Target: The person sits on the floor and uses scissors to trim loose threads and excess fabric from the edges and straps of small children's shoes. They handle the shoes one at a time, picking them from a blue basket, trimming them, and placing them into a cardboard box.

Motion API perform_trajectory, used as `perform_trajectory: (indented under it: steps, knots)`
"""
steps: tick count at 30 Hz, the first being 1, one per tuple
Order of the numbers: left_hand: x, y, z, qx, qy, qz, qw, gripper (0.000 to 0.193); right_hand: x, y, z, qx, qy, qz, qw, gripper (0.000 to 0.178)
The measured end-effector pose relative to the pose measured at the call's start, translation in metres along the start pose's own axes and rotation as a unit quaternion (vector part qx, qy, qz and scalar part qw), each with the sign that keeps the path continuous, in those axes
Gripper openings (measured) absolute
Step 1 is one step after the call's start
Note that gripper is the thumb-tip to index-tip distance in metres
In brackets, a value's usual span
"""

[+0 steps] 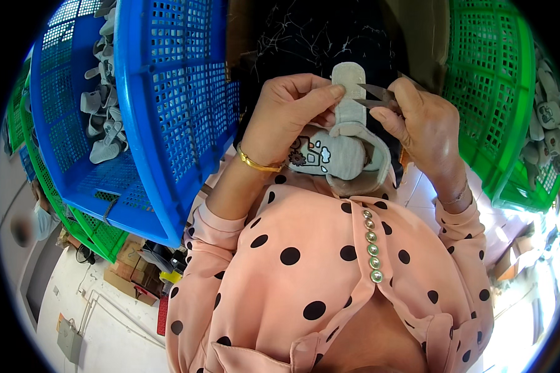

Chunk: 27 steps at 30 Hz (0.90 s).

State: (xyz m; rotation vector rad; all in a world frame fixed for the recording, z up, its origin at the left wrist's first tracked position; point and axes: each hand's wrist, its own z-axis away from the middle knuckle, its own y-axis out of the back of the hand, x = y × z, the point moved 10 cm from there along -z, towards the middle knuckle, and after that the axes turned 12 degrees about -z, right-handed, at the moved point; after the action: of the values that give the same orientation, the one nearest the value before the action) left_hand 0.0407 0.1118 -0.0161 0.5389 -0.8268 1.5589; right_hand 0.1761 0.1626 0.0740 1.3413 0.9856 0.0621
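Note:
A small grey cloth shoe with a cartoon print rests over my lap, its strap standing up away from me. My left hand pinches the strap's left edge between thumb and fingers. Wrapped around a small pair of metal thread snips, my right hand is at the strap's other side. The snips' pointed blades are apart, with their tips at the strap's right edge. Most of the snips' handle is hidden in my right hand.
On my left stands a blue plastic basket with several grey shoes in it. A green basket at the right holds more grey shoe pieces. Loose thread ends lie on dark cloth ahead. Another person is at the far left.

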Motion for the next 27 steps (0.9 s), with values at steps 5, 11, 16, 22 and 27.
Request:
perform_trajectory:
  steps: [5,11,16,22,27]
  knots:
    - [-0.002,0.002,0.001,-0.004,0.027,0.015,1.0,0.016,-0.007,0.001,-0.007,-0.023,0.027,0.066,0.997,0.043]
    - [-0.006,0.002,0.001,-0.018,0.033,0.034,0.999,0.015,-0.013,0.001,-0.011,-0.042,0.048,0.086,0.994,0.041]
    - [-0.008,0.001,-0.001,-0.033,0.034,0.041,0.998,0.013,-0.017,-0.001,-0.012,-0.039,0.068,0.085,0.993,0.041]
    - [-0.01,0.0,0.001,-0.035,0.023,0.069,0.997,0.016,0.008,-0.019,-0.008,-0.078,-0.008,-0.076,0.994,0.039]
    - [-0.011,0.004,0.002,-0.018,0.016,0.057,0.998,0.019,0.054,-0.017,-0.002,-0.015,-0.211,-0.455,0.865,0.041]
